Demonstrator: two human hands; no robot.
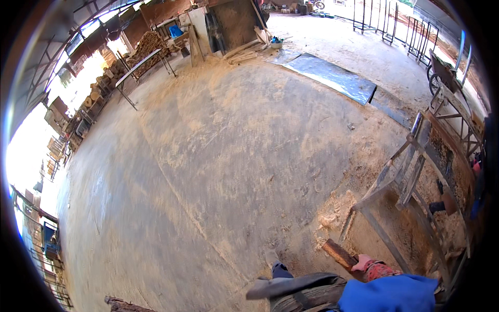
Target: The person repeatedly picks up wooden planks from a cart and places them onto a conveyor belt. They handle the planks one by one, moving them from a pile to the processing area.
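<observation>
My right hand [362, 262] shows at the lower right, coming out of a red patterned cuff and a blue sleeve [390, 294]. It is closed around one end of a short reddish-brown piece of wood [339, 254], which points up and left over the sawdust-covered floor. My left hand is out of the picture. A rough, dark end of wood [122, 304] pokes in at the bottom left edge; what holds it is hidden. My shoe [272, 257] and dark trouser leg [291, 285] are just left of the held wood.
A metal frame stand [410, 177] with sawdust heaped under it stands to the right. A dark sheet [332, 78] lies on the concrete floor [208, 156] farther off. Stacked wood [148, 49], a trestle [138, 67] and boards line the back left; metal racks [384, 21] stand at the back right.
</observation>
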